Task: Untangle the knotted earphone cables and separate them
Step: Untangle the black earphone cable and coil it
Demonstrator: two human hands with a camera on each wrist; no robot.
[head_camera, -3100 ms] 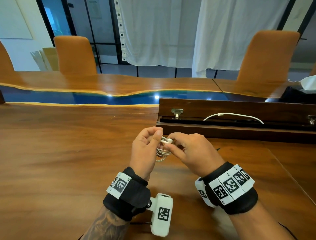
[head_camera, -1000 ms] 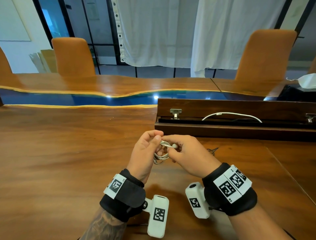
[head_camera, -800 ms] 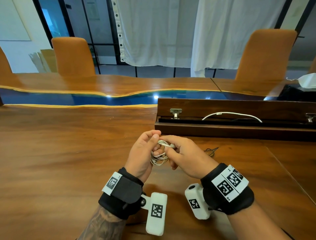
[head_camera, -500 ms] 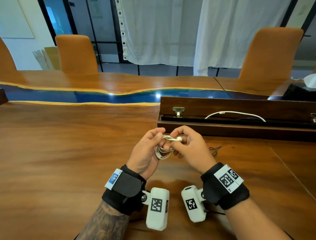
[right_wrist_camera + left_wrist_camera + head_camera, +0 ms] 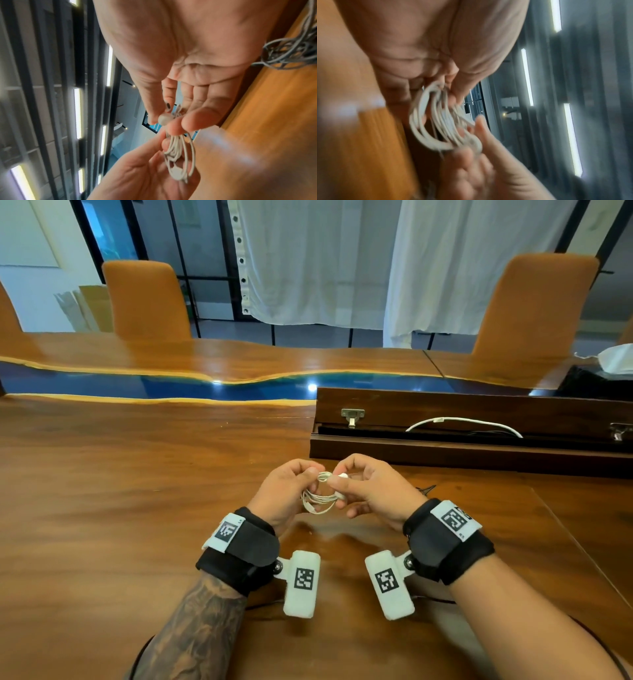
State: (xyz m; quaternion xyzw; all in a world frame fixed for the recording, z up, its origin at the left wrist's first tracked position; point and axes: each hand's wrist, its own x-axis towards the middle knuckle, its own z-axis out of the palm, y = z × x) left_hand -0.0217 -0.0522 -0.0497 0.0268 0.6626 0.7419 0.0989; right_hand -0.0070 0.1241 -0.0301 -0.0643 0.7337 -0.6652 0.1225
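Above glossy wood table (image 5: 102,508) | both hands' grip clamped on looped white earphone cables (image 5: 320,498)

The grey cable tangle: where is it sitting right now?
In the right wrist view, the grey cable tangle lies on the wooden table beyond the right hand, apart from the white earphone bundle that both hands hold.

"How's the light?"
"Bright daylight through the white curtains (image 5: 318,261); glare spots on the table (image 5: 102,491), soft shadows under the hands."
"Sharpness?"
"Head view crisp, though its edges bend. The left wrist view is smeared with motion blur; the right wrist view is blurred near the lens, and ceiling light strips (image 5: 77,112) bloom."
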